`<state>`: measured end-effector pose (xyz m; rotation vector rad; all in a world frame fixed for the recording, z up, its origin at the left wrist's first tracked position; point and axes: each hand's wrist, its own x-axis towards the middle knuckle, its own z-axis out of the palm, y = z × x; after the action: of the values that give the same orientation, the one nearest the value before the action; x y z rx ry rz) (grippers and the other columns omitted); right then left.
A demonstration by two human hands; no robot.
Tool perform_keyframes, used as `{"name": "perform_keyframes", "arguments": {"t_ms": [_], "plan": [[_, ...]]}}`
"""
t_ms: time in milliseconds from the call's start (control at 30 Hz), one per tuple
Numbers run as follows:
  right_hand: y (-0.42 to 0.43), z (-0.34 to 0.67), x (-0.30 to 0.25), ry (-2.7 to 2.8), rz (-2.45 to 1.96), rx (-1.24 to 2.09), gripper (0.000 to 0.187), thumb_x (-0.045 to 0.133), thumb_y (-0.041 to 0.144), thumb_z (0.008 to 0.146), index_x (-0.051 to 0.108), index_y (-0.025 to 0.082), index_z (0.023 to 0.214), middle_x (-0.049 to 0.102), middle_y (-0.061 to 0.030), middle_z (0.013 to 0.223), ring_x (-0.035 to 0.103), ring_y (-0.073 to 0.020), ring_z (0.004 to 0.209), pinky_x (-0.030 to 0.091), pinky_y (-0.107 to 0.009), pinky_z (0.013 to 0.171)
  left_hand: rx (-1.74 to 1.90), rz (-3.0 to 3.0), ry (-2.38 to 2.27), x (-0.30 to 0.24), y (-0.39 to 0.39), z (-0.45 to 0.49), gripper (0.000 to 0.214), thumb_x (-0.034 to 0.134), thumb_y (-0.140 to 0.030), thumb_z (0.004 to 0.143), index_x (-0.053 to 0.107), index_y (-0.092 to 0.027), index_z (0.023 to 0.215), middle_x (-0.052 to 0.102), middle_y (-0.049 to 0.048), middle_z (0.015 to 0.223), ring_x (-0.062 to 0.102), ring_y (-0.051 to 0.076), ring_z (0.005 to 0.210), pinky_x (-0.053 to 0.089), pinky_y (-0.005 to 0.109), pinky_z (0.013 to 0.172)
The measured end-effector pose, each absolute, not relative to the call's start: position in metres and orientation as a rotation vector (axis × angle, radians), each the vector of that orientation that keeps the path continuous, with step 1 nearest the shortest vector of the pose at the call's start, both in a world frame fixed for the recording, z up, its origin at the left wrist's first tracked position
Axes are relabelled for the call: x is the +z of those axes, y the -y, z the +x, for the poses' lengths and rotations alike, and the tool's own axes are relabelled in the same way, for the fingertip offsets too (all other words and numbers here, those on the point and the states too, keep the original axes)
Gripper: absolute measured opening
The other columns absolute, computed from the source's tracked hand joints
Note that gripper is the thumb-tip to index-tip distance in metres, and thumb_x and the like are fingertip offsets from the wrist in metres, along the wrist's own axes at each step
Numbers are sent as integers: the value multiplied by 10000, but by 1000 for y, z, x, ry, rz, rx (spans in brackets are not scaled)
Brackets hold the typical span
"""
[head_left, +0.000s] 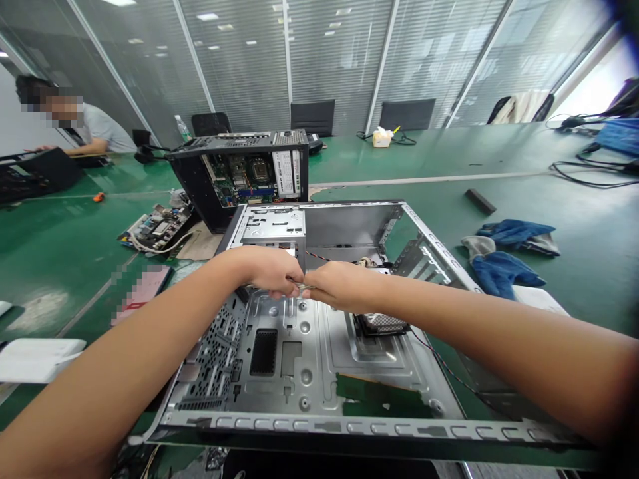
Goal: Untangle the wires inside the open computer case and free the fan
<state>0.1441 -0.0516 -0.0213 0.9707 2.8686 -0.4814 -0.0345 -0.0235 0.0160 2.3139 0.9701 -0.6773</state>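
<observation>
An open metal computer case (pixel 319 422) lies on its side in front of me. Above its middle, my left hand (pixel 279 271) and my right hand (pixel 339 285) meet, fingers closed. Both grip a thin bundle of pale cables (pixel 301 286), of which only a short stretch shows between them. Beneath my right wrist sits a finned heatsink (pixel 383 324), partly hidden by the forearm. A twisted dark and red wire (pixel 442 362) trails from it over the case's right side. The silver drive bay (pixel 274 225) stands just beyond my left hand.
Behind stands a black upright computer case (pixel 200 179) with its board exposed. A motherboard (pixel 162 226) lies left of it. Blue-grey gloves (pixel 509 263) and a dark block (pixel 480 201) lie to the right, a white adapter (pixel 40 359) to the left. A person (pixel 100 126) sits far left.
</observation>
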Motion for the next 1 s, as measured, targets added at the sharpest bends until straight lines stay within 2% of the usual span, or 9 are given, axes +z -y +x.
{"name": "perform_keyframes", "arguments": {"t_ms": [267, 567, 1000], "plan": [[51, 145, -18, -2826, 983, -615, 370, 324, 397, 972, 615, 172, 1005, 615, -35, 714, 517, -138, 606, 337, -269, 583, -681, 2346, -987, 20, 26, -32, 179, 513, -278, 814, 668, -189, 807, 655, -2, 631, 547, 121, 586, 368, 245, 566], [49, 146, -21, -2853, 954, -768, 371, 317, 384, 967, 622, 172, 959, 601, -27, 709, 445, -117, 559, 302, -260, 543, -713, 2342, -1001, 22, 29, -29, 221, 506, -285, 814, 694, -177, 857, 668, 20, 653, 550, 141, 593, 376, 265, 575], [48, 145, -21, -2839, 982, -770, 346, 334, 373, 958, 621, 180, 963, 575, -15, 670, 448, -115, 557, 312, -260, 554, -708, 2336, -983, 20, 27, -31, 232, 504, -284, 813, 700, -177, 876, 662, 21, 663, 547, 148, 591, 395, 286, 596]]}}
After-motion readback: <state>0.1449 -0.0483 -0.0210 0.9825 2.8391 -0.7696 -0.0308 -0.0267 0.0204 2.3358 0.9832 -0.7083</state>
